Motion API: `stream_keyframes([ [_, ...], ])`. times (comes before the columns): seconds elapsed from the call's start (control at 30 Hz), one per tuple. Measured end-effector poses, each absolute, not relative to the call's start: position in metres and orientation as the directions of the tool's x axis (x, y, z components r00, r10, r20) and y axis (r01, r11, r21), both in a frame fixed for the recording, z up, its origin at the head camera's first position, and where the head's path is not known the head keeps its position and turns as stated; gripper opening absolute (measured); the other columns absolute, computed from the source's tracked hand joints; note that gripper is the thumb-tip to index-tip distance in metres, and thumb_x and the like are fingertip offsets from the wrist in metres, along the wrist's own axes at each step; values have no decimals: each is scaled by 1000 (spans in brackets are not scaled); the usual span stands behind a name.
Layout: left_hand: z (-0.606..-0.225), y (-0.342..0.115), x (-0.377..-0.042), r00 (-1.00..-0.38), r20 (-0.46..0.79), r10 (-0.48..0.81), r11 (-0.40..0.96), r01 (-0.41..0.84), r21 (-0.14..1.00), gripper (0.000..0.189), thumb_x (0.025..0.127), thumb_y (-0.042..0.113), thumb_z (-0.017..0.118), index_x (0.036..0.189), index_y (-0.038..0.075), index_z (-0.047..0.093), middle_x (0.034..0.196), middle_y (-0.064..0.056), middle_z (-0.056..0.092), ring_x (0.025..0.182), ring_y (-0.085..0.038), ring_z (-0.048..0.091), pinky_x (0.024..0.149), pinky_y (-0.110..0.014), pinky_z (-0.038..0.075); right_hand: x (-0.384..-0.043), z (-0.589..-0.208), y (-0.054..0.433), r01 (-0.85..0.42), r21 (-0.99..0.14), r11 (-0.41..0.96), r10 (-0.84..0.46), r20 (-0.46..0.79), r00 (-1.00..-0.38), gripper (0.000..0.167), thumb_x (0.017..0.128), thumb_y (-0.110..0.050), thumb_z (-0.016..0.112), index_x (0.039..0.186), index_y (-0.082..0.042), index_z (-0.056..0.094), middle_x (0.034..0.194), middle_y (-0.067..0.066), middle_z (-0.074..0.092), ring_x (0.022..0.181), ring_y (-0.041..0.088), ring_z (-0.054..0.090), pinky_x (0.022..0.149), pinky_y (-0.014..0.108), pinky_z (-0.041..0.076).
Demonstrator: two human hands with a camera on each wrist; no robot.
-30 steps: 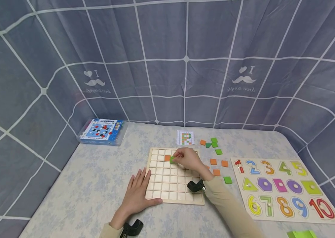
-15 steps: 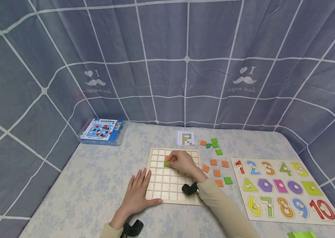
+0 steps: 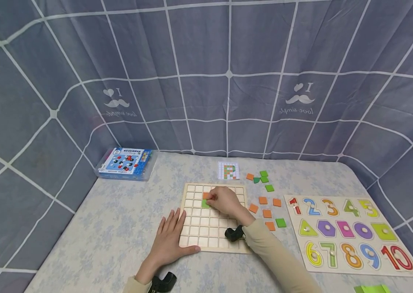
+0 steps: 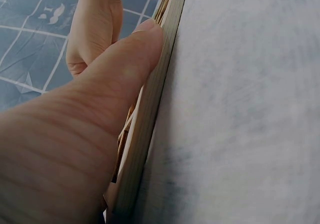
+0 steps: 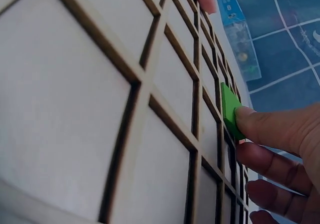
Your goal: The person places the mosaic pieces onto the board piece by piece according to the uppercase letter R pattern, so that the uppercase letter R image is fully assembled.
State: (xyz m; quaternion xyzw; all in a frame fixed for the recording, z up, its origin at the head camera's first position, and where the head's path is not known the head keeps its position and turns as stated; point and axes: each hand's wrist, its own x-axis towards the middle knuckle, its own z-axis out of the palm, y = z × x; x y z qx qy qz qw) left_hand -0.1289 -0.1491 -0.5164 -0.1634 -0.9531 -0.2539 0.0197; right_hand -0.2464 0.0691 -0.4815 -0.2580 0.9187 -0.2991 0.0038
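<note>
A wooden grid board (image 3: 199,240) with square cells lies on the table. My right hand (image 3: 225,201) reaches over its upper part and pinches a green square tile (image 5: 230,109) by the edge. That tile sits at a cell just below an orange square tile (image 3: 205,195) in the board; whether it lies fully flat is hard to tell. My left hand (image 3: 170,236) rests with fingers spread along the board's left edge. Its thumb (image 4: 135,49) lies against the near edge. A small pattern card (image 3: 228,171) with an orange and green design lies behind the board.
Loose orange tiles (image 3: 266,213) and green tiles (image 3: 269,188) lie right of the board. Farther right is a number-and-shape puzzle board (image 3: 342,244). A blue boxed set (image 3: 124,163) stands at the back left. A green object (image 3: 372,289) shows at the bottom right edge.
My right hand has moved slightly left and toward me, bringing the green tile from beside the orange tile to the cell below it. The left hand has stayed in place.
</note>
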Motion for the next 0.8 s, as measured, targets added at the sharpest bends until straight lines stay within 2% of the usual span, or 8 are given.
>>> stream_keyframes([
  [0.33,-517,-149,-129,-942,127,310,815,332,475,110,72,71,64,149,1,27,153,-21,21,141,-38,12,109,-56,8,-247,-482,70,-518,-507,689,-513,164,-843,10,84,-20,75,74,-19,71,65,-13,54,55,4,48,52,24,41],
  [0.63,-516,-149,-128,-946,111,305,819,320,477,110,72,69,65,149,1,27,153,-21,20,141,-38,11,110,-55,7,-248,-485,73,-507,-547,666,-524,140,-840,5,83,-21,75,81,-19,72,64,-13,54,57,4,48,55,25,42],
  [0.8,-516,-149,-129,-948,107,301,820,315,478,110,72,68,66,149,1,27,153,-21,20,141,-38,10,110,-55,6,-247,-485,78,-501,-555,664,-513,149,-845,9,85,-26,74,89,-18,73,68,-11,52,58,6,46,55,26,41],
])
